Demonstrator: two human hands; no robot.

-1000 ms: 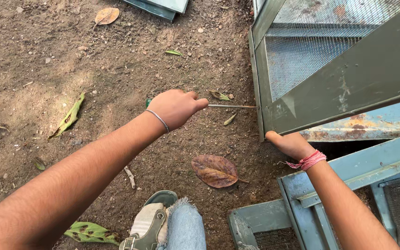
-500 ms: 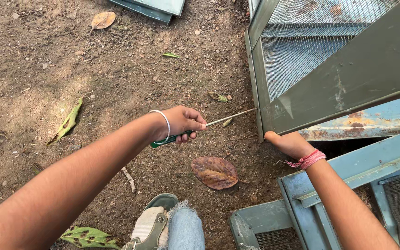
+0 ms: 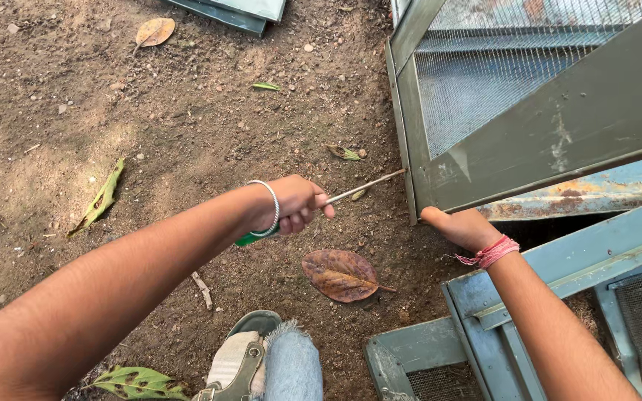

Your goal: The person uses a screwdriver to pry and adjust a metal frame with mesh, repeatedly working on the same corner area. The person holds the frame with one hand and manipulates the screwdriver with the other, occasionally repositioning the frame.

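My left hand [image 3: 295,206] grips a screwdriver [image 3: 362,188] with a green handle; its thin metal shaft points right and its tip touches the lower left corner of a grey-green mesh frame [image 3: 440,178]. A silver bangle sits on that wrist. My right hand [image 3: 461,226], with a pink thread band at the wrist, holds the bottom corner of the same tilted frame from below. The frame's wire mesh panel [image 3: 484,74] fills the upper right.
Bare dirt ground with dry leaves, one large brown leaf [image 3: 339,275] below the hands. More blue-grey mesh frames [image 3: 484,327] lie at the lower right. My sandalled foot and jeans leg [image 3: 261,364] show at the bottom. Another frame edge [image 3: 232,11] lies at the top.
My left hand picked the screwdriver off the ground, turned it, and brought its tip to the frame's corner. My right hand stayed on the frame.
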